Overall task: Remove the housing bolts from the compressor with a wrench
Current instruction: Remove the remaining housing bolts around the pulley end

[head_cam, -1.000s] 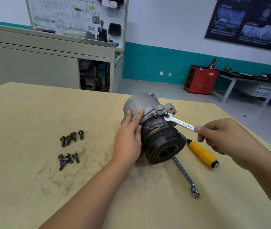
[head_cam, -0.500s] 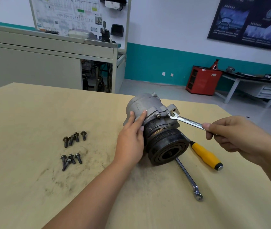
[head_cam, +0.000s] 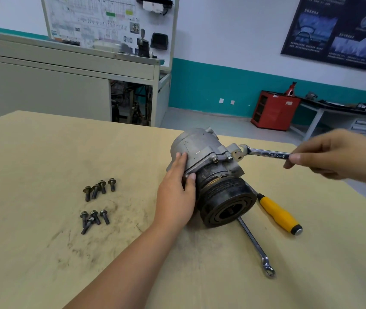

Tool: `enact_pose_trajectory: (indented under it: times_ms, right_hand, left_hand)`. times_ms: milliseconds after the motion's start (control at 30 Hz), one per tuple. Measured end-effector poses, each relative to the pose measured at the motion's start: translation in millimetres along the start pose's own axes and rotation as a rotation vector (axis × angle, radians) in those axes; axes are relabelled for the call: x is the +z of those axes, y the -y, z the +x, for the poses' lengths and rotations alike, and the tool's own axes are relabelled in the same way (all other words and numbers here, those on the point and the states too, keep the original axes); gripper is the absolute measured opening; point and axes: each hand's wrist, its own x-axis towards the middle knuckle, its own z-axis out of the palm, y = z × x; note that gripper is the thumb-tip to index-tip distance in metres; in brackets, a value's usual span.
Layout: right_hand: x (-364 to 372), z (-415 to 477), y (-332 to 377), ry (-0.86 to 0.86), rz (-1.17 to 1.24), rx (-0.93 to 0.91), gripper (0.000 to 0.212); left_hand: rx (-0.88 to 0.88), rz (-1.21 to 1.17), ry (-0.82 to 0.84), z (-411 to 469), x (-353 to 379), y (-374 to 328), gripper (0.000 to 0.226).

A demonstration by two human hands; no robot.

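A grey metal compressor (head_cam: 202,150) with a black pulley (head_cam: 227,202) lies on its side on the wooden table (head_cam: 43,253). My left hand (head_cam: 176,195) presses flat against its left side, fingers straight. My right hand (head_cam: 338,156) grips the handle of a chrome open-end wrench (head_cam: 264,152). The wrench's jaw sits at the compressor's upper right mounting lug, beside two bolts (head_cam: 222,157) still in the housing flange.
Several removed bolts (head_cam: 98,200) lie in two small groups left of the compressor. A yellow-handled screwdriver (head_cam: 279,212) and a second wrench (head_cam: 255,244) lie on the table to the right of the pulley. The table's right edge runs close behind my right hand.
My right hand has swung the wrench handle upward and to the right, so the wrench now lies nearly level. My left hand slid a little further back along the housing.
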Motion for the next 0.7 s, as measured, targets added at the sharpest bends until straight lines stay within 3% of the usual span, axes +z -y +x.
enact_pose_trajectory:
  times_ms: [100,200,333,467,700]
  right_hand:
    - [-15.1,18.0,20.1,-0.01,-0.307,-0.043,0.018]
    - [-20.7,34.1,34.9,0.036,-0.439,-0.055,0.014]
    - [-30.6,44.4,36.9,0.069,-0.49,-0.048,0.014]
    - [-37.1,52.0,37.3,0.131,-0.488,-0.046,0.034]
    - [-44.5,68.3,39.2,0.172,-0.539,-0.112,0.044]
  left_hand:
    - [-0.005,-0.024,0.0,0.6,0.8,0.9,0.05]
    - [-0.002,-0.058,-0.002,1.3,0.5,3.0,0.05]
    - [-0.004,-0.087,-0.002,1.5,0.7,2.6,0.05]
    - [-0.016,-0.114,-0.002,0.5,-0.2,0.2,0.055]
    - [-0.05,-0.158,-0.017,1.5,-1.1,0.1,0.058]
